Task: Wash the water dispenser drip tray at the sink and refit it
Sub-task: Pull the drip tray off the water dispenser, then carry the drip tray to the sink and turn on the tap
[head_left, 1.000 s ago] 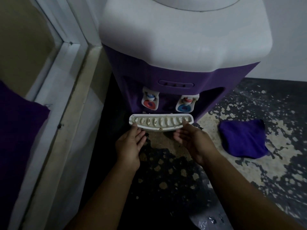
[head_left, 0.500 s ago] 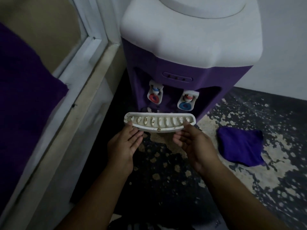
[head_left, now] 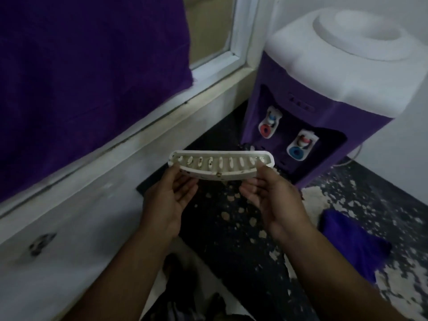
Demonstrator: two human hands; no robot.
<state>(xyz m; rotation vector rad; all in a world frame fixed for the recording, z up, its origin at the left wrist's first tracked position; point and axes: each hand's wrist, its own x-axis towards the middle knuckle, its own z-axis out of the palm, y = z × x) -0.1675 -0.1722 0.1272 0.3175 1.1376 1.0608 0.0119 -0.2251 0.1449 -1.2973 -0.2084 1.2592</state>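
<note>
A white, curved drip tray [head_left: 221,165] with a row of slots and brown stains hangs in the air, out of the dispenser. My left hand [head_left: 170,200] grips its left end and my right hand [head_left: 273,198] grips its right end, thumbs on top. The purple and white water dispenser [head_left: 324,93] stands at the upper right, with a red tap [head_left: 266,129] and a blue tap [head_left: 297,152] above its dark recess. No sink is in view.
A white wall ledge and window frame [head_left: 129,144] run along the left, with purple fabric [head_left: 81,66] hanging over it. A purple cloth [head_left: 349,244] lies on the worn, flaking dark floor at the right. A white cable trails behind the dispenser.
Both hands have pulled the tray out of the dispenser and toward me. The view has swung left, so the dispenser now sits at the upper right.
</note>
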